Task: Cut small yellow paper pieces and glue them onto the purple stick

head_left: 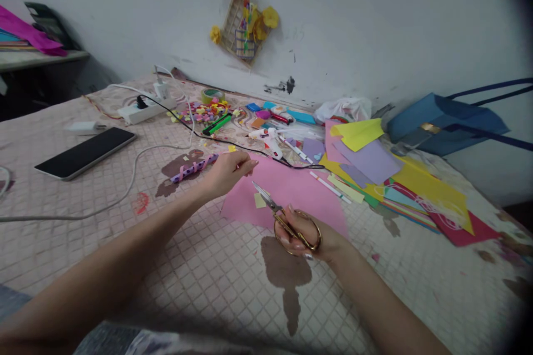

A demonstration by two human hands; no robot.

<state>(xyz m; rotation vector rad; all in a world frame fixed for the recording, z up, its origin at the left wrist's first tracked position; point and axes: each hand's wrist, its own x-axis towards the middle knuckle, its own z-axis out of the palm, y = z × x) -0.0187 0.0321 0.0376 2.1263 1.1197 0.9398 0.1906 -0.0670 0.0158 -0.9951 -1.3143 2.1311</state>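
My right hand (310,230) is wrapped round the gold handles of a pair of scissors (271,203), blades pointing up and left, slightly parted. Beneath them lies a sheet of pink paper (308,191) with a small pale yellow paper piece (261,200) on it. Over the sheet's far left edge, my left hand (228,171) has its fingers curled into a pinch; whatever is in them, if anything, is too small to make out. A purple stick wrapped with a pink strip (194,169) lies just beyond the left wrist.
A black tablet (87,151) and a power strip (145,110) with cables lie left. Toward the wall are paper flowers (200,112), a green cutter (217,123), a tape roll (212,95) and a glue gun (271,141). Coloured sheets (370,163) and a blue bag (449,122) stand right.
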